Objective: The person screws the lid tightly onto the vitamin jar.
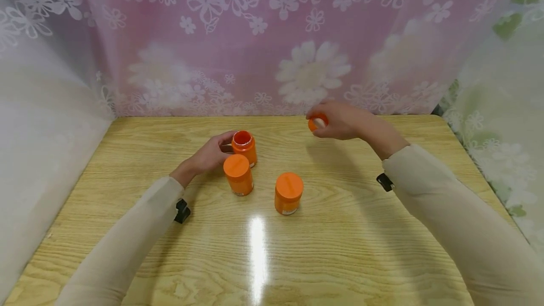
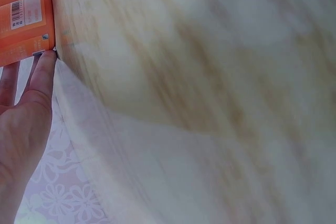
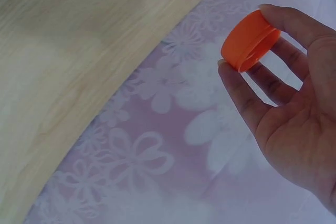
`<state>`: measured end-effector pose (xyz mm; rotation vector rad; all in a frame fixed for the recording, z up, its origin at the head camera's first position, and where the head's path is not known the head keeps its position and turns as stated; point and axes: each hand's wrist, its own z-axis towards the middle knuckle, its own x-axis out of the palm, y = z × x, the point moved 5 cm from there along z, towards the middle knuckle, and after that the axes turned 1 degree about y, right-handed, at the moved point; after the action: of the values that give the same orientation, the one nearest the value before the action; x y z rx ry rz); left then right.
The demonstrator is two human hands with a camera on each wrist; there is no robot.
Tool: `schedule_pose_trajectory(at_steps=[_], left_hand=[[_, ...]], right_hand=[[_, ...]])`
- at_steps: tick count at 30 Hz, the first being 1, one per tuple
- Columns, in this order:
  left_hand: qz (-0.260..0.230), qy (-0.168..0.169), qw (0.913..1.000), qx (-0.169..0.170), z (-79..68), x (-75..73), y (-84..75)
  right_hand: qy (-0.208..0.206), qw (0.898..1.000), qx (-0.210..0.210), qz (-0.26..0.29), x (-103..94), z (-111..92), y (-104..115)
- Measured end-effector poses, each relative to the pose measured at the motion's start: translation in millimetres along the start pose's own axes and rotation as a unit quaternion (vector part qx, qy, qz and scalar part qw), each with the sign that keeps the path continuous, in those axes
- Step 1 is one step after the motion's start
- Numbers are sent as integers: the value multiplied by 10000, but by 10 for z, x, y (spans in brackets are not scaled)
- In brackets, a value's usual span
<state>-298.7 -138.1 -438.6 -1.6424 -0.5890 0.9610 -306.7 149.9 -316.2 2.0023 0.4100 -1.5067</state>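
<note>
My left hand [image 1: 211, 154] grips an orange plastic jar [image 1: 246, 151] that stands lidless, its round mouth facing up. In the left wrist view, the fingers [image 2: 42, 80] reach an orange jar [image 2: 48, 17] with a printed label and barcode at the frame's edge. My right hand [image 1: 340, 119] holds an orange screw lid [image 1: 312, 124] over the back of the table. From the right wrist view, thumb and fingertips pinch this lid [image 3: 247, 40] by its rim, with its hollow side toward the palm. Close in front of the open jar is a lidded orange jar [image 1: 239, 176].
Another lidded orange jar [image 1: 289, 193] stands right of the first lidded one, nearer the front. All the jars are on a wood-grain table [image 1: 204, 259]. A pink floral curtain [image 1: 238, 60] hangs along the back edge, with pale cloth at both sides.
</note>
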Motion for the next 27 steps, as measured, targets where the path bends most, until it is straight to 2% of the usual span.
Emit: schedule_pose_trajectory(at_steps=[11,19,27], left_hand=[[41,-23,10000,-50,2,-15,16],[52,-34,10000,-66,6,-29,9],[-29,1,10000,-32,20,-26,29]], right_hand=[[445,9983,-198,-330,-89,268,441],[384,9963,-414,-648,-37,486,778],[504,9951,-473,-701,40,647,959]])
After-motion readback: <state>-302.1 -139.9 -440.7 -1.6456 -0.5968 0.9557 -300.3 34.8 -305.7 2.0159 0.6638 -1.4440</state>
